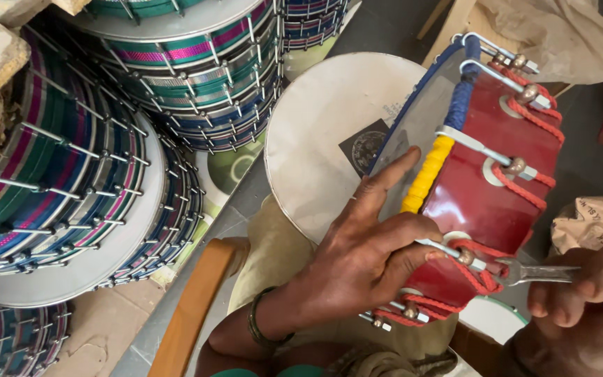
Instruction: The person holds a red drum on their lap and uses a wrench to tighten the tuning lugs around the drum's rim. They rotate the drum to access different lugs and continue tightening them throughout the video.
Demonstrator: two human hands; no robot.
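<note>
Stacked all around on the left: finished drums (71, 174) with striped green, blue and magenta shells and rows of metal tension rods, heaped on a grey floor (148, 328); behind, a bare white drumhead (315, 132) lying flat, crumpled brown paper bags (560, 31) at the upper right

Centre right, tilted on edge over the lap: a red-shelled drum (479, 195), hoop wrapped in blue and yellow cord, red rope laced through metal hooks and brass nuts

Left hand (368, 251) spread wide, index finger laid across the translucent skin, thumb and other fingers pressing the rim near a hook. Right hand (587, 286) closed round the handles of metal pliers (535, 272), tips meeting the rope just beside a lower hook

Probably light for its size, with a rigid, glossy, likely slippery shell; taut skin looks easily dented or punctured. Safest hold: the wrapped hoop or the shell between hooks, clear of rod ends
</note>
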